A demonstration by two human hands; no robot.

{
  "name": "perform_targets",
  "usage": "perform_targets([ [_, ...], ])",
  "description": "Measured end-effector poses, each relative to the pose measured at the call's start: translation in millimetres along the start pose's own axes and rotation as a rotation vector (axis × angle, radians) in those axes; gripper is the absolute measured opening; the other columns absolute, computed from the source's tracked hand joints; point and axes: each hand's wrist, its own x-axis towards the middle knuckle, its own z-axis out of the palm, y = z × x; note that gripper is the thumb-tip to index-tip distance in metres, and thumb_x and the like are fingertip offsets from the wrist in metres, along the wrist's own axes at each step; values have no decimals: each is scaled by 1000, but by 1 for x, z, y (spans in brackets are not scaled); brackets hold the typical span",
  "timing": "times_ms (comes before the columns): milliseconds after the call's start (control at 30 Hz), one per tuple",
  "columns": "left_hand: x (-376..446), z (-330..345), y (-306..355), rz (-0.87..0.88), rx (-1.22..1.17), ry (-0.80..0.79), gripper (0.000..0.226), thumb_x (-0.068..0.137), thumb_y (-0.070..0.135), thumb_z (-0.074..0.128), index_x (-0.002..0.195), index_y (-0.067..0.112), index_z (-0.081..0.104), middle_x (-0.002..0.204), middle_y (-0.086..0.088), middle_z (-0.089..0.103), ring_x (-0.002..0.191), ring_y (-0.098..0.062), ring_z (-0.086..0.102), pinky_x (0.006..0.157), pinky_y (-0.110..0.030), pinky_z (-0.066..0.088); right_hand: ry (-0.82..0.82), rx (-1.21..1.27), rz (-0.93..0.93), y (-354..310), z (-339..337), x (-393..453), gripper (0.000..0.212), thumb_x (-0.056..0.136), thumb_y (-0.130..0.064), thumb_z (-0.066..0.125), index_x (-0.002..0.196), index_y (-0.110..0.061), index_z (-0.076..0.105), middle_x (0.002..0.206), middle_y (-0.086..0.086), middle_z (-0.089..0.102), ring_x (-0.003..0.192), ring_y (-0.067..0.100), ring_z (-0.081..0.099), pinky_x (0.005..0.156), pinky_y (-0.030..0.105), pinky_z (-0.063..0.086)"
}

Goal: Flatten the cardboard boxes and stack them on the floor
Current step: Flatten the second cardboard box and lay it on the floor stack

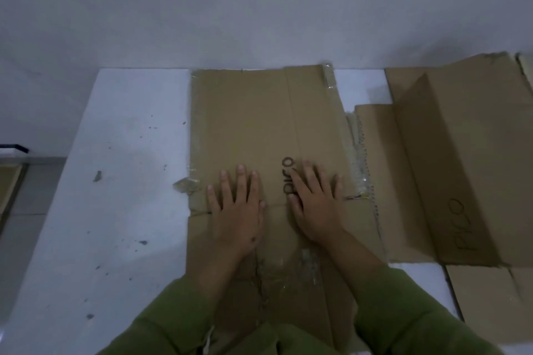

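A flattened brown cardboard box (259, 118) lies on the white floor (115, 181) in front of me, its far edge against the wall. Handwritten letters and scraps of clear tape mark it. My left hand (239, 210) presses flat on it with fingers spread. My right hand (314, 204) presses flat beside it, partly covering the writing. A second flattened box (461, 153) lies to the right, one panel raised in a low ridge, with the same handwriting near its front.
The white wall (259, 8) rises right behind the boxes. A torn tape scrap (187, 184) sticks out at the near box's left edge. Dark specks dot the floor on the left. A framed object (11, 181) sits at the far left edge.
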Motion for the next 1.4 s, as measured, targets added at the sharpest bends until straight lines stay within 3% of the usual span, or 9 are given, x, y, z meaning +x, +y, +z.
perform_targets([
  [167, -36, 22, 7, 14, -13, -24, 79, 81, 57, -22, 147, 16, -9, 159, -9, -6, 143, -35, -9, 110, -55, -5, 44, -37, -11, -3, 12, -38, 53, 84, -42, 36, 132, -23, 48, 138, 5, 53, 130, 26, 42, 106, 62, 21],
  [300, -36, 31, 8, -15, 19, -40, 70, 93, 48, 0, 143, 8, 30, 149, -14, 36, 136, -41, 33, 107, -61, 21, -16, -62, 24, -2, 20, -45, 54, 88, -43, 33, 138, -24, 38, 146, 4, 45, 135, 27, 41, 105, 59, 14],
  [400, -36, 30, 6, 3, -11, -9, 68, 93, 49, 4, 146, 10, 20, 154, -13, 25, 141, -39, 18, 113, -58, 13, -60, -64, 38, -4, 18, -42, 54, 88, -43, 32, 138, -25, 40, 146, 3, 45, 134, 27, 43, 105, 59, 13],
  [533, -38, 26, 2, 29, -87, 23, 70, 79, 56, -10, 140, 25, -25, 147, 3, -31, 136, -24, -29, 110, -52, -15, -70, 16, 34, -2, 8, -41, 59, 87, -49, 25, 141, -30, 38, 153, -1, 32, 143, 25, 27, 112, 59, 6],
  [667, -41, 15, -17, -213, -203, 83, 68, 95, 50, 20, 149, 18, -5, 157, -7, -15, 143, -31, -20, 112, -56, -9, -52, 121, 257, 11, -7, -39, 56, 93, -44, 36, 145, -26, 26, 159, 0, 10, 146, 27, 2, 114, 57, -3],
  [800, -42, -3, -40, -468, -432, 180, 72, 91, 31, 48, 147, 5, 11, 156, -18, 12, 142, -39, 10, 112, -52, 21, 29, 231, 462, 30, -26, -33, 60, 89, -26, 51, 141, -5, 29, 153, 16, 22, 138, 36, 20, 112, 44, 20],
  [967, -41, -25, -48, -505, -682, 209, 69, 91, 19, 50, 146, 1, 13, 143, -23, 39, 130, -43, 37, 104, -47, 34, 7, 351, 562, 35, -41, -27, 60, 88, -26, 55, 138, -3, 31, 144, 19, 34, 128, 40, 34, 102, 43, 32],
  [1133, -46, -32, -64, -582, -783, 173, 31, 93, 19, 44, 111, -4, 57, 122, -29, 56, 111, -41, 53, 94, -44, 42, -7, 475, 609, 47, -44, -33, 47, 88, -27, 55, 122, 3, 45, 127, 26, 50, 117, 43, 48, 95, 42, 40],
  [1400, -88, -33, -50, -513, -876, 353, 31, 96, 15, 41, 118, -3, 53, 117, -24, 60, 105, -40, 56, 90, -43, 44, -2, 577, 558, 45, -56, -60, 39, 89, -16, 49, 124, 1, 44, 128, 26, 43, 114, 41, 46, 89, 39, 42],
])
